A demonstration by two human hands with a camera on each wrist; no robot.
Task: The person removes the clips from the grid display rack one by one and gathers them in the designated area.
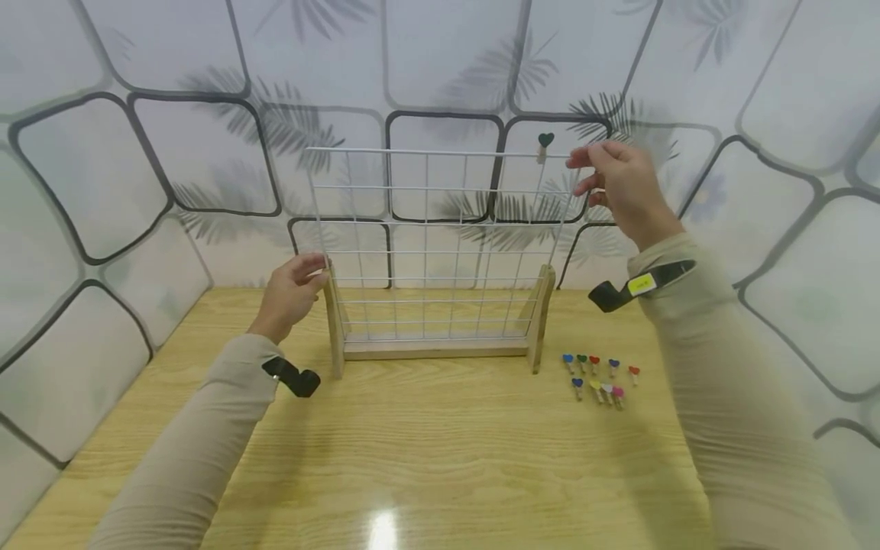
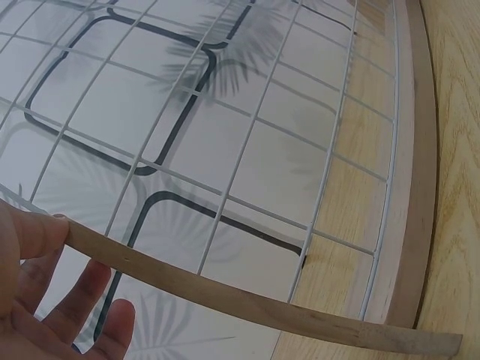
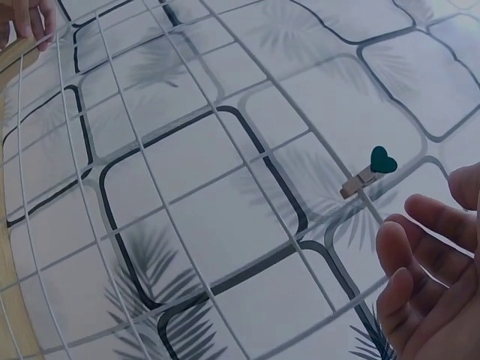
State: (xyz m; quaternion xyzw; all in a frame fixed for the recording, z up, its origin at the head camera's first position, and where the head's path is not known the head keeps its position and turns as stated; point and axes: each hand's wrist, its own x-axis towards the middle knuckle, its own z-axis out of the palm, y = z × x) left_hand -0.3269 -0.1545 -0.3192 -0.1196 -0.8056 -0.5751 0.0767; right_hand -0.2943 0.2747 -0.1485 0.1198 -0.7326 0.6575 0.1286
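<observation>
Two hands work at a white wire grid [image 1: 440,244] that stands upright in a wooden stand [image 1: 436,347] on the desk [image 1: 440,458]. Nearest, the left hand [image 1: 292,294] rests against the top of the stand's left post [image 1: 334,321]; its fingers are relaxed, touching the wood without curling round it, as the left wrist view shows with the fingertips [image 2: 45,232] lying on the post's edge. To the right of that hand and lower on the desk lies a cluster of small heart-topped clips [image 1: 598,376] in several colours, just beside the stand's right post [image 1: 541,313]. Farther up, the right hand [image 1: 615,187] is raised at the grid's upper right corner, its grip released, fingers loosely bent and holding nothing. Just left of those fingers, a green heart clip [image 3: 369,172] is pinned on the grid's top wire. Behind everything runs a wall [image 1: 137,114] patterned with dark outlines and leaf shadows.
</observation>
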